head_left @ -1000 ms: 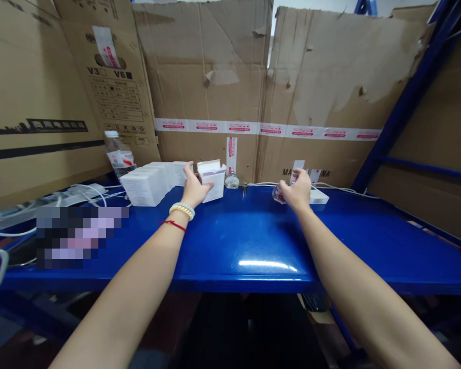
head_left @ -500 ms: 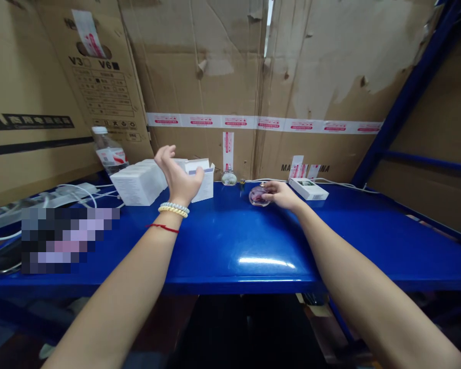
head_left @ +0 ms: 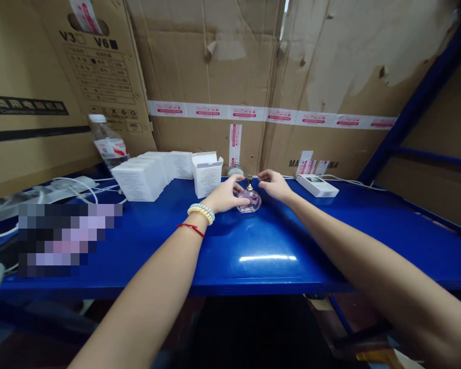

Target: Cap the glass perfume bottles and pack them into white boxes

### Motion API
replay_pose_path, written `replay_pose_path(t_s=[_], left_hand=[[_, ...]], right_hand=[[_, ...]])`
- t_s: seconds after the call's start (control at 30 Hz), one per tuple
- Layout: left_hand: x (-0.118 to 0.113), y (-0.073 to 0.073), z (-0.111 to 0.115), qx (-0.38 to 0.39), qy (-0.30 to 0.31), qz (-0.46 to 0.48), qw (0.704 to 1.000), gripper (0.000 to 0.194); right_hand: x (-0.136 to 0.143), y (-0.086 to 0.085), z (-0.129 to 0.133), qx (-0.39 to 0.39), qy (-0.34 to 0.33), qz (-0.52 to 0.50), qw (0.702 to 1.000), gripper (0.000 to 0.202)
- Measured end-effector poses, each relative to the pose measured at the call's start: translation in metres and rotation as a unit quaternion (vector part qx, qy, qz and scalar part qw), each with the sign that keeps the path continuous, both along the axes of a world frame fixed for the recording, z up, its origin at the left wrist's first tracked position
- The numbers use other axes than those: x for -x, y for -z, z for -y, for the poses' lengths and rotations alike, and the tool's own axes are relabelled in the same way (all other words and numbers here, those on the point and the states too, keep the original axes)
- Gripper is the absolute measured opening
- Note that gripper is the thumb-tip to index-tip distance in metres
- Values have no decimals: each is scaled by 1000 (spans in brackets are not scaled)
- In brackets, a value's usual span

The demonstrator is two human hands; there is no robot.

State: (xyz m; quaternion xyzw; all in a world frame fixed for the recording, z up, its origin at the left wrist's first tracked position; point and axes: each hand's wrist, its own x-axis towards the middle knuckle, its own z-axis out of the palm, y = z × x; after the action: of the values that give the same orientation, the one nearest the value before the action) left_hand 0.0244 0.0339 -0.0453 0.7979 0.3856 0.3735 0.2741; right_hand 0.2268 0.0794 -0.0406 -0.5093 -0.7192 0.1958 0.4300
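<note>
A round bottle of pink perfume (head_left: 249, 203) with a gold neck stands upright on the blue table (head_left: 230, 246). My left hand (head_left: 226, 195) grips it from the left, thumb in front and fingers behind. Just right of the bottle's neck is my right hand (head_left: 275, 185), its fingers bent and a little apart, with nothing visible in them. A small dark and gold piece (head_left: 249, 179) shows directly above the bottle's neck; whether it is on the neck or behind it I cannot tell. Behind my left hand stands a clear, roundish bottle (head_left: 236, 169), partly hidden.
An opened white carton (head_left: 207, 177) stands left of my hands, beside a row of white boxes (head_left: 140, 179). A water bottle (head_left: 107, 143), a power strip (head_left: 57, 189) and cables lie farther left. A flat white box (head_left: 317, 186) is at right. Cardboard (head_left: 200, 66) walls the back.
My left hand has moved right from beside the opened carton and taken hold of the perfume bottle. My right hand has let go of it and stays close on its right.
</note>
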Motion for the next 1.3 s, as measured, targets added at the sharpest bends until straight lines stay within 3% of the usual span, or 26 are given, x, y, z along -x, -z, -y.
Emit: replay_pose_path(t_s=[0.1,0.2,0.33,0.47,0.7,0.9,1.07,1.2,1.3], left_hand=[[0,-4,1,9,17,-23,1000,37],[4,-7,3,8,14,-30,999,32],[14,-11,2,3,9,-36,999,30],[20,-12,-2,-5,-16,-51,999,30],[18,-7,-7,-21,-28,-55,998,33],[14,-5,-3,-71,-56,-73,993,41],[9,-6,2,-95,-83,-111,986,44],[6,-9,5,-87,-96,-150,980,49],[5,-10,6,-91,-101,-165,977,50]], right_hand=[[13,0,-20,-49,61,165,983,26],[25,3,-30,-91,47,281,954,30],[28,7,-33,-97,55,328,938,25],[14,8,-31,-102,33,328,939,17],[-15,9,3,-92,-31,258,961,15],[-27,14,23,1,-76,131,988,24],[-34,2,31,76,-115,60,989,16],[-45,-12,35,76,-37,-83,993,20],[-55,-12,31,33,75,-34,996,20]])
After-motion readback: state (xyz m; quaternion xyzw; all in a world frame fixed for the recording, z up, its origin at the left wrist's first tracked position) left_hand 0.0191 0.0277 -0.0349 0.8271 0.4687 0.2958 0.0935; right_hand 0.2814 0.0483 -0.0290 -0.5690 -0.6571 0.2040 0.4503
